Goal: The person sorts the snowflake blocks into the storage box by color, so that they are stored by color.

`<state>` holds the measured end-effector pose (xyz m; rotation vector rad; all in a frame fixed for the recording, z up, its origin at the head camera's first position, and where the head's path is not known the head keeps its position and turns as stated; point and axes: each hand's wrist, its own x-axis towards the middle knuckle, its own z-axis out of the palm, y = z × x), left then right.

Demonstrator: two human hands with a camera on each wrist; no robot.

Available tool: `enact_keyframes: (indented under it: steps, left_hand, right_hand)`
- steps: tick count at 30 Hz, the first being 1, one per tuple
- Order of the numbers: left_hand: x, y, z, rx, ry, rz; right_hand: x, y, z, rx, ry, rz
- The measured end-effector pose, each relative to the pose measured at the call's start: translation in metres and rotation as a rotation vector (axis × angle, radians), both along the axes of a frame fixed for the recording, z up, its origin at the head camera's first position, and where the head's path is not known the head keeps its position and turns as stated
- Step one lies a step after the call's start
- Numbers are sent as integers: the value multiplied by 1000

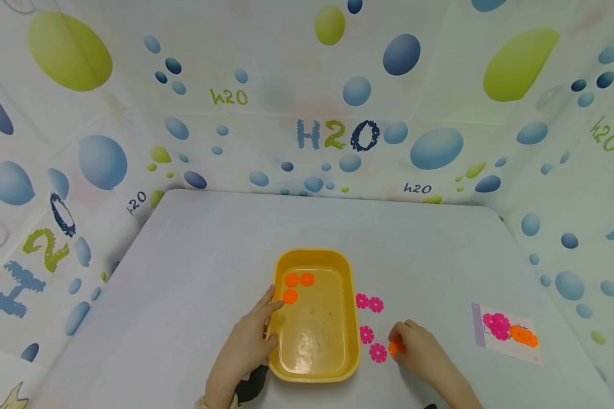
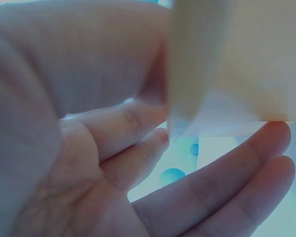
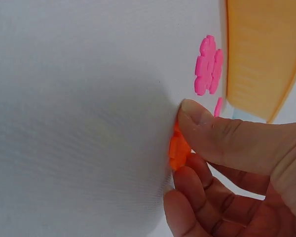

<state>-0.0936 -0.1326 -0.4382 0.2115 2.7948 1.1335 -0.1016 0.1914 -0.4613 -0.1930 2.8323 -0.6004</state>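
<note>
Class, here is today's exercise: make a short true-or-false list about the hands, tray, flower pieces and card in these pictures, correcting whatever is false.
1. The yellow rectangular plastic tray holds three flat orange flower-shaped pieces. True.
2. The left hand is pinching a pink piece. False: it touches the tray's edge.
3. The right hand holds an orange flower-shaped piece. True.
4. The four flat pink flower-shaped pieces lie inside the tray. False: they lie beside it.
5. In the head view, the white rectangular card with a purple edge lies right of the tray. True.

Four pink flowers (image 1: 378, 353), four orange flowers (image 1: 291, 280), one tray (image 1: 317, 335), one card (image 1: 506, 334).
</note>
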Motion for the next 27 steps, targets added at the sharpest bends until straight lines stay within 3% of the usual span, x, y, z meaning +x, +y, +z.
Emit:
enact_keyframes:
  steps: [5, 10, 14, 17, 27]
  left_hand:
    - [0, 0, 1, 0, -5, 0]
    - [0, 0, 2, 2, -9, -1]
    - [0, 0, 2, 8, -11, -4]
    - [0, 0, 3, 14, -15, 2]
    - [-1, 0, 1, 13, -16, 11]
  right_hand:
    - [-1, 1, 2, -10, -33, -37]
    - [-1, 6, 1, -90, -43, -62]
    - [-4, 12, 2, -161, -72, -21]
    - [-11, 15, 6, -202, -84, 2]
    - [-44, 10, 39, -377, -128, -59]
